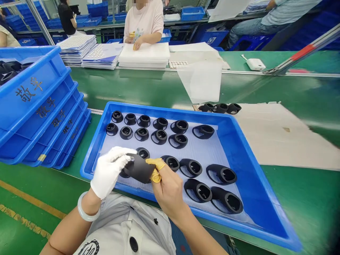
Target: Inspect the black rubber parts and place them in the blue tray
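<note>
Between my two hands is a black plastic housing (pixel 139 168), raised over the near left part of a blue tray (pixel 249 156). My left hand (pixel 108 170), in a white glove, grips its left end. My right hand (pixel 168 187) wears yellow finger cots on some fingers and pinches the right end. Rows of similar black housings (pixel 204 131), each with a ring and a glossy dark oval opening, lie on the tray's white liner (pixel 204 148). A few of them are partly covered by my hands and the held piece.
Stacked blue trays (pixel 39 117) with handwriting stand at the left. Three more black parts (pixel 220 108) rest behind the tray beside a beige cardboard sheet (pixel 287 138). Across the green bench, a person (pixel 143 24) has hands on a white stack (pixel 145 56). A metal pole (pixel 305 51) slants at right.
</note>
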`<state>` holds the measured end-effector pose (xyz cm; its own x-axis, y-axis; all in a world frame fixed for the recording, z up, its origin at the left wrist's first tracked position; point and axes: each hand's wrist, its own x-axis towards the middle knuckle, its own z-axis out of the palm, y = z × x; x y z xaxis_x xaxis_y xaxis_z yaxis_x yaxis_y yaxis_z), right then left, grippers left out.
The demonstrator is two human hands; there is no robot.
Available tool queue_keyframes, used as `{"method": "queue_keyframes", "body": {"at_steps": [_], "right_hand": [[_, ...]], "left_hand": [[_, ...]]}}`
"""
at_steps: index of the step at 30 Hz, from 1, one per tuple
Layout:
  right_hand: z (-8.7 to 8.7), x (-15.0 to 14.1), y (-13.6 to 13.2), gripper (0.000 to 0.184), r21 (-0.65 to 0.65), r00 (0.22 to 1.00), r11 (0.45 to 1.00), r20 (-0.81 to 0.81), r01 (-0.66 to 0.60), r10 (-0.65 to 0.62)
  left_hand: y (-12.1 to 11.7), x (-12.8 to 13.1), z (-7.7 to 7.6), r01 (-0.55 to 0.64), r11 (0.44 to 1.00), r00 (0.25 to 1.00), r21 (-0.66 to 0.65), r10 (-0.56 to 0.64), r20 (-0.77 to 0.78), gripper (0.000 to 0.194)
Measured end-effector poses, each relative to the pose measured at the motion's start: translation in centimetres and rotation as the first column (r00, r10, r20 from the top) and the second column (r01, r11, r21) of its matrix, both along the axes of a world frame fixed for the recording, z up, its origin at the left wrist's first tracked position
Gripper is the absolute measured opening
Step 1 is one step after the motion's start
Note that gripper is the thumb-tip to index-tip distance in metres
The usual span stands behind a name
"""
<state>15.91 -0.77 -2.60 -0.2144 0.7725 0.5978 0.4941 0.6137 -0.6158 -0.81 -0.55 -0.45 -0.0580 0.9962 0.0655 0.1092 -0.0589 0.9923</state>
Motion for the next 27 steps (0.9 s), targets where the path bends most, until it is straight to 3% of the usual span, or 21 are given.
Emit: {"method": "queue_keyframes", "body": {"at_steps": [5, 9, 12, 15, 18, 20, 22, 25, 27], "right_hand": [[0.0, -0.2, -0.2, 0.019, -0.075, 0.998, 0.997, -0.064, -0.033, 0.028], [0.2, -0.1, -0.6, 0.019, -0.293, 0.975, 0.945, -0.204, -0.142, 0.083], [0.6, -0.2, -0.9, 0.021, -0.516, 0.908, 0.788, -0.399, -0.335, 0.125], [1.0, -0.4, -1.2, 0.023, -0.606, 0.819, 0.628, -0.566, -0.489, 0.092], [1.3, -0.6, -1.2, 0.032, -0.644, 0.773, 0.529, -0.634, -0.552, 0.035], [1.4, -0.7, -1.1, 0.037, -0.667, 0.77, 0.492, -0.638, -0.56, 0.01], [1.2, -0.7, -1.0, 0.039, -0.69, 0.811, 0.525, -0.585, -0.498, -0.001], [0.6, -0.3, -0.7, 0.034, -0.671, 0.912, 0.702, -0.404, -0.241, -0.073], [0.3, 0.0, -0.7, 0.035, -0.555, 0.954, 0.829, -0.283, -0.075, -0.102]], "left_hand": [[0.1, 0.2, 0.2, -0.023, 0.999, 0.999, -0.026, 0.022, -0.033, 0.019], [0.2, 0.2, -0.1, -0.06, 0.992, 0.998, -0.109, 0.059, -0.005, 0.018], [0.4, 0.1, -0.5, -0.087, 0.98, 0.992, -0.179, 0.101, 0.072, 0.017], [0.6, 0.1, -0.7, -0.054, 0.977, 0.983, -0.204, 0.087, 0.159, 0.017], [0.5, 0.4, -0.7, 0.052, 0.956, 0.952, -0.287, 0.039, 0.305, 0.025], [0.5, 0.6, -0.7, 0.157, 0.924, 0.913, -0.349, -0.001, 0.409, 0.03], [0.4, 0.7, -0.8, 0.216, 0.9, 0.887, -0.378, -0.02, 0.46, 0.03], [0.5, 0.7, -0.9, 0.177, 0.902, 0.901, -0.393, 0.012, 0.433, 0.028], [0.6, 0.7, -1.0, 0.109, 0.908, 0.924, -0.405, 0.058, 0.379, 0.026]]}}
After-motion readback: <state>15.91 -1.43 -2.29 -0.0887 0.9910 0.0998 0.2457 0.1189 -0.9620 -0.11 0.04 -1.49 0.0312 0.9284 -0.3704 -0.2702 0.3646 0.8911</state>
